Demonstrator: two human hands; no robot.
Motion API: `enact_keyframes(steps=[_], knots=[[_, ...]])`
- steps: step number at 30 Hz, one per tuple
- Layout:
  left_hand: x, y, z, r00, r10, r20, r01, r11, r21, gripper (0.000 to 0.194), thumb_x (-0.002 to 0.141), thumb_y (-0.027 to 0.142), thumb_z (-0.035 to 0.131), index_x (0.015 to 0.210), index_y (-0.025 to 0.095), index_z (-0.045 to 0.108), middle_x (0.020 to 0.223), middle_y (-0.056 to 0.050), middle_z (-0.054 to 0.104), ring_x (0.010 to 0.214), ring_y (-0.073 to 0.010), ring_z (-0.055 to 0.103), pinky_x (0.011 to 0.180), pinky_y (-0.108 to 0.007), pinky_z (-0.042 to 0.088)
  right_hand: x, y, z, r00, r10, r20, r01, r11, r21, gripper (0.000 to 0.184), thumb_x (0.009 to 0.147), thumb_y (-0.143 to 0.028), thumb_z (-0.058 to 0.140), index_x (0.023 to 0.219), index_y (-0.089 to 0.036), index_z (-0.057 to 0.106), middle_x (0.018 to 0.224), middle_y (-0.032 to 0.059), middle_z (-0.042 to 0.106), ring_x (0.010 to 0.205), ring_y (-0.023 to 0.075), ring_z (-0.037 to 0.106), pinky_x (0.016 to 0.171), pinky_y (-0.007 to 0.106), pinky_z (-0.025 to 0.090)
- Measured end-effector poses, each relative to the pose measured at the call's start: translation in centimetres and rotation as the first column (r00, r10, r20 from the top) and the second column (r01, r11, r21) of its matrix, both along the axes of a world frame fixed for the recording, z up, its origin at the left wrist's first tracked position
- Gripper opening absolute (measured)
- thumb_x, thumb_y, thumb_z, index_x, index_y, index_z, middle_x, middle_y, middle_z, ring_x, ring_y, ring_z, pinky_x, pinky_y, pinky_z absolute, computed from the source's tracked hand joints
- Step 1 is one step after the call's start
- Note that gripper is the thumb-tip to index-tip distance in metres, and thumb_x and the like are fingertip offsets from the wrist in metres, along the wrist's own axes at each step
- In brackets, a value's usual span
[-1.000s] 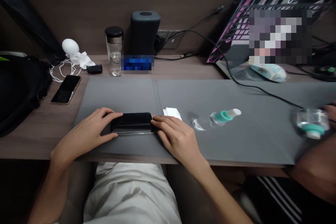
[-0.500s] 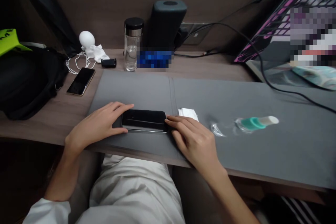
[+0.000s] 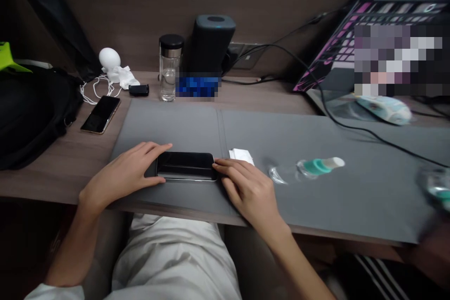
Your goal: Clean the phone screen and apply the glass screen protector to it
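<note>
A black-screened smartphone [image 3: 186, 167] lies flat, screen up, on a grey desk mat [image 3: 168, 119]. My left hand [image 3: 128, 173] spans its left end, thumb at the near edge and fingers at the far edge. At the right end, my right hand [image 3: 248, 187] has bent fingers close together, with the fingertips against the phone's edge. Just beyond my right hand lies a folded white paper or cloth [image 3: 242, 155], partly covered by the fingers. Farther right, a small clear bottle with a teal collar and white top [image 3: 318, 166] rests on its side.
Behind stand a glass water bottle [image 3: 169, 75] and a dark speaker-like box [image 3: 213, 47]. Another phone [image 3: 101, 115] and a black bag [image 3: 31, 112] lie left. A cable [image 3: 365, 129] crosses the mat near a laptop [image 3: 337, 47]. A blurred clear-and-teal object [image 3: 439, 190] is at the right edge.
The view has shifted, so most things appear farther left and slightly lower. Both hands keep their places at the phone's ends. The blurred clear-and-teal object has come into view at right.
</note>
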State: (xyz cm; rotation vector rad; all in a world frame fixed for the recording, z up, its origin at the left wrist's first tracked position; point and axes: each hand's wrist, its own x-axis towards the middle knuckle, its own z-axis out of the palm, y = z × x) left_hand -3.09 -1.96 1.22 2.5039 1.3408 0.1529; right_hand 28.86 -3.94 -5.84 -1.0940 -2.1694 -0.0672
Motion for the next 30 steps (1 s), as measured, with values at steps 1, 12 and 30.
enact_keyframes(steps=[1, 12, 30], knots=[[-0.1, 0.0, 0.0, 1.0, 0.001, 0.0, -0.001, 1.0, 0.003, 0.078, 0.101, 0.042, 0.074, 0.167, 0.035, 0.032, 0.153, -0.005, 0.058, 0.138, -0.0261, 0.059, 0.113, -0.038, 0.049, 0.0, 0.0, 0.0, 1.0, -0.001, -0.002, 0.001, 1.0, -0.004, 0.022, 0.104, -0.01, 0.055, 0.112, -0.02, 0.073, 0.115, 0.007, 0.082, 0.107, 0.0252, 0.078, 0.091, 0.042, 0.063], [0.2, 0.5, -0.4, 1.0, -0.016, -0.003, 0.017, 0.999, 0.028, 0.077, 0.1, 0.058, 0.07, 0.165, 0.033, 0.039, 0.151, -0.008, 0.059, 0.137, -0.0296, 0.059, 0.112, -0.042, 0.05, 0.1, 0.1, 0.1, 1.0, -0.007, -0.029, 0.006, 0.999, -0.032, 0.026, 0.102, -0.009, 0.056, 0.113, -0.02, 0.077, 0.118, 0.0083, 0.082, 0.108, 0.0252, 0.078, 0.092, 0.044, 0.065], [0.5, 1.1, -1.4, 0.999, 0.003, 0.036, -0.005, 0.999, 0.033, 0.068, 0.094, 0.063, 0.075, 0.148, 0.027, 0.055, 0.154, -0.012, 0.052, 0.139, -0.0337, 0.052, 0.117, -0.053, 0.046, 0.1, -0.2, 0.5, 0.997, -0.074, -0.037, 0.076, 0.995, 0.066, 0.031, 0.102, -0.009, 0.053, 0.121, -0.022, 0.074, 0.112, 0.0055, 0.083, 0.101, 0.0239, 0.078, 0.088, 0.039, 0.059]])
